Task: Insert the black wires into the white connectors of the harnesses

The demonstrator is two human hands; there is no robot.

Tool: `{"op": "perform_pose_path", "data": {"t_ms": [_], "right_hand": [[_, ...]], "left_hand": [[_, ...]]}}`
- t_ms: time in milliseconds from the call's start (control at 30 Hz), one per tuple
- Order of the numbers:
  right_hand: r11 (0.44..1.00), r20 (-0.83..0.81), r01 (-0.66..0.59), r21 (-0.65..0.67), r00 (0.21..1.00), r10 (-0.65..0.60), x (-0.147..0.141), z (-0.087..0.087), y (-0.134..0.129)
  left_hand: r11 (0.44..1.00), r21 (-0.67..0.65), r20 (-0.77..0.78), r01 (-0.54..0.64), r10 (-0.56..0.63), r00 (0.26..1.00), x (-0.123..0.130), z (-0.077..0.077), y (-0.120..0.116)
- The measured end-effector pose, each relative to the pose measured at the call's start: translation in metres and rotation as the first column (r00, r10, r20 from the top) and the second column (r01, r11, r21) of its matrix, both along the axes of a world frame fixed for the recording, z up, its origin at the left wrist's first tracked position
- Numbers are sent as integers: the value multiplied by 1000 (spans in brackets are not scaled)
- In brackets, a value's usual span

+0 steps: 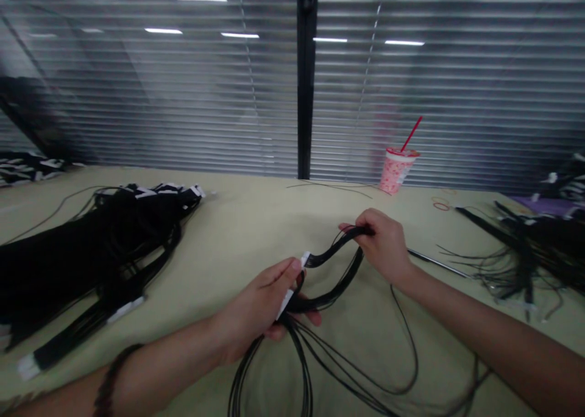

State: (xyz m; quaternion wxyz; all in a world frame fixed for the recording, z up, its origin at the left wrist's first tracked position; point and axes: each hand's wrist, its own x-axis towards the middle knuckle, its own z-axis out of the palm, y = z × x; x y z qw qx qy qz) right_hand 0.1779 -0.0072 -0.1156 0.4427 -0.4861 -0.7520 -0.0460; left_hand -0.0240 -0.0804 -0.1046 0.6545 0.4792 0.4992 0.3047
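Note:
A looped bundle of thin black cables (331, 296) spans both hands above the table. My left hand (269, 295) is closed around the lower part of the bundle, with its thumb by a white connector (305, 259) and a second white piece (284, 303) beside its palm. The upper bend of the bundle is pinched in my right hand (384, 243), to the right and a little farther back. Loose black wires curve down from my left hand toward the bottom edge of the view.
A large pile of black cables (132, 240) with white ends covers the table's left side. More cables (525, 252) lie at the right, near a thin metal rod (439, 263). A pink cup (397, 172) with a red straw stands at the back before the blinds (183, 100).

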Motion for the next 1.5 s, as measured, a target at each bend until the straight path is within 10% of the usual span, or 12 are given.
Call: {"op": "perform_pose_path", "data": {"t_ms": [333, 567, 733, 1167, 1500], "right_hand": [[916, 233, -81, -393, 955, 185, 6, -2, -1], [973, 245, -103, -205, 958, 153, -17, 39, -48], [866, 344, -217, -451, 853, 393, -41, 35, -81], [783, 252, -264, -563, 848, 467, -35, 17, -68], [828, 345, -204, -522, 838, 423, -26, 34, -77]], "left_hand": [[996, -10, 79, -84, 84, 993, -1, -2, 4], [998, -38, 159, -40, 46, 986, -6, -7, 7], [999, -50, 252, -18, 30, 967, -6, -9, 8], [992, -49, 225, -116, 124, 966, -5, -5, 6], [992, -28, 167, -125, 128, 978, -4, -6, 5]]}}
